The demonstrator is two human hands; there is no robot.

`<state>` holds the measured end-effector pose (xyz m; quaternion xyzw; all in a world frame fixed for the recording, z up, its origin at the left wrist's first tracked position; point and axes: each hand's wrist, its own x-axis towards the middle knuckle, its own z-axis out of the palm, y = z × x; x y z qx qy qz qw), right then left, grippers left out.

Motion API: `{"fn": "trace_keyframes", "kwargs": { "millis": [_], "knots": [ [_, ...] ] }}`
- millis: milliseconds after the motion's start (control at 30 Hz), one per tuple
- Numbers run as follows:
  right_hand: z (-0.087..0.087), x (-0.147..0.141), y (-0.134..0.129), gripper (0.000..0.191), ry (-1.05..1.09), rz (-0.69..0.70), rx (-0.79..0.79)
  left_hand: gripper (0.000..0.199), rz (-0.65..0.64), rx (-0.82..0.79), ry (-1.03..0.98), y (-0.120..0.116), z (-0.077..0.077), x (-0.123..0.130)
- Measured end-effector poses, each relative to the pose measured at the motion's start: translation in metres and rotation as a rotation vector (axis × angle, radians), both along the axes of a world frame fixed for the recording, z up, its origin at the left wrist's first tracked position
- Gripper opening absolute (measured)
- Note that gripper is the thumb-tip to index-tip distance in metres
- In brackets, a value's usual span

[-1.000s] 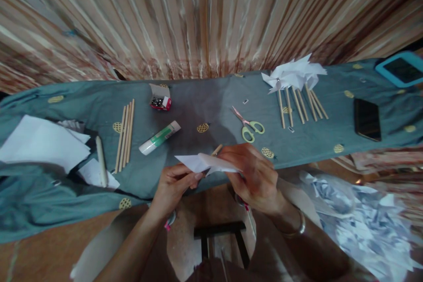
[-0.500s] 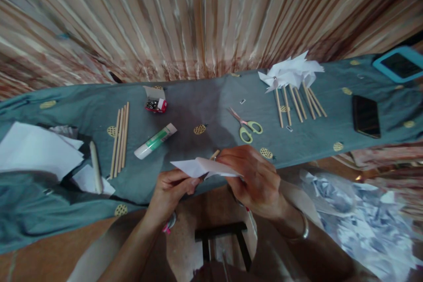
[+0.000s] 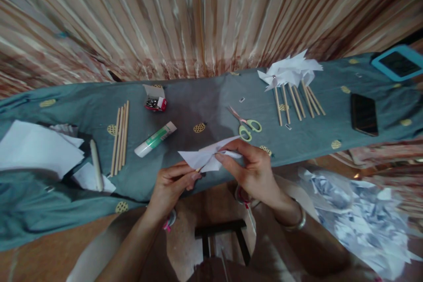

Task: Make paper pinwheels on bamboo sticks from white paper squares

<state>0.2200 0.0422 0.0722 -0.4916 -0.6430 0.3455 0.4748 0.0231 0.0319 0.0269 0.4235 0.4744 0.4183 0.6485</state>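
Observation:
A white paper pinwheel (image 3: 200,158) is held in the air just above the table's near edge. My right hand (image 3: 253,165) pinches it near the centre with thumb and forefinger. My left hand (image 3: 173,185) is closed below its left side on a wooden stick (image 3: 198,170), of which only a short bit shows under the paper. Beyond the hands lie scissors (image 3: 245,128) with green handles and a green and white glue stick (image 3: 156,139). Finished-looking pinwheels (image 3: 291,70) on sticks lie overlapped at the back right.
A small open box of metal pins (image 3: 156,104) stands at the back, with several bare sticks (image 3: 120,139) to its left. White paper sheets (image 3: 39,147) lie far left. A black phone (image 3: 364,113) and blue-framed tablet (image 3: 398,62) lie right. A bag of crumpled paper (image 3: 366,220) is low right.
The pinwheel has been tilted so its front now faces up more. My right hand has turned, its thumb now at the pinwheel's centre. My left hand has barely moved.

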Motion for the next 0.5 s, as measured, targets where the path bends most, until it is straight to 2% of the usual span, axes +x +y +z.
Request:
{"fn": "trace_keyframes", "kwargs": {
  "millis": [167, 267, 500],
  "knots": [
    [-0.015, -0.001, 0.012, 0.009, 0.275, 0.004, -0.287, 0.013, 0.043, -0.017, -0.020, 0.001, -0.004, 0.003],
    [-0.027, -0.001, 0.022, 0.014, 0.431, 0.020, -0.406, 0.015, 0.085, -0.047, -0.019, 0.002, -0.004, 0.005],
    [-0.047, -0.005, 0.036, 0.027, 0.540, 0.068, -0.578, 0.022, 0.124, -0.101, 0.020, 0.000, -0.001, 0.008]
  ]
}}
